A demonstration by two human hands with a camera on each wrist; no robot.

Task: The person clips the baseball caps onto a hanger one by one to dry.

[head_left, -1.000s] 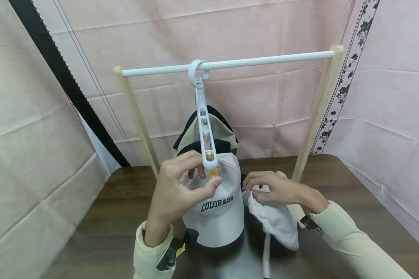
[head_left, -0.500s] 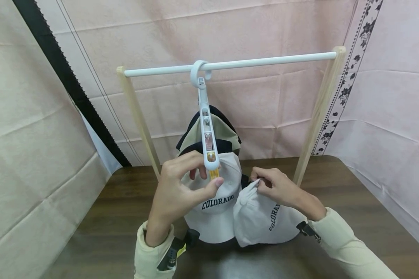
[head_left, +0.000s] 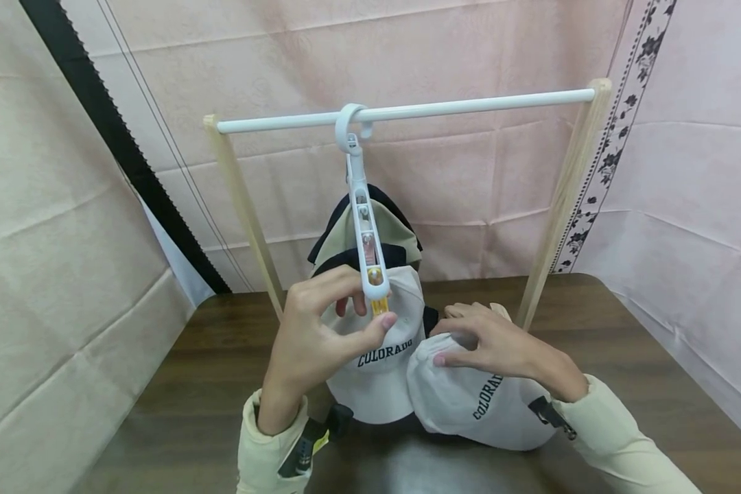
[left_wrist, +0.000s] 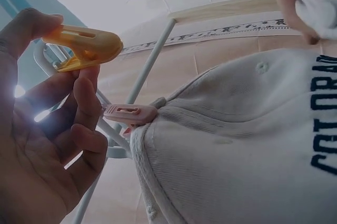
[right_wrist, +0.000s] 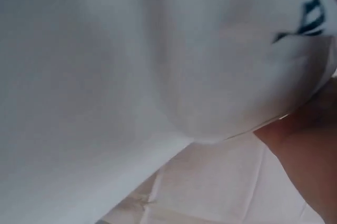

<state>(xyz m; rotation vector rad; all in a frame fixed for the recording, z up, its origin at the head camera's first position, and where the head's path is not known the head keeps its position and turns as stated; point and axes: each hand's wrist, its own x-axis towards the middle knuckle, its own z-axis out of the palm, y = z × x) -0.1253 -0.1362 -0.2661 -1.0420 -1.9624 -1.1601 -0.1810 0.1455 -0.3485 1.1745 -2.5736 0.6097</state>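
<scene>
The left hand (head_left: 315, 337) pinches a yellow clip (head_left: 379, 306), the right hand (head_left: 499, 343) a likely soft, light white cap (head_left: 463, 394) beneath it, best held by its edge.

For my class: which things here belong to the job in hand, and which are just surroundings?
In the job:
yellow clip, pinched by the left hand
hanger on the rail
rightmost white cap, in the right hand
other caps, behind the hanger

Just surroundings:
wooden table
backdrop cloth
</scene>
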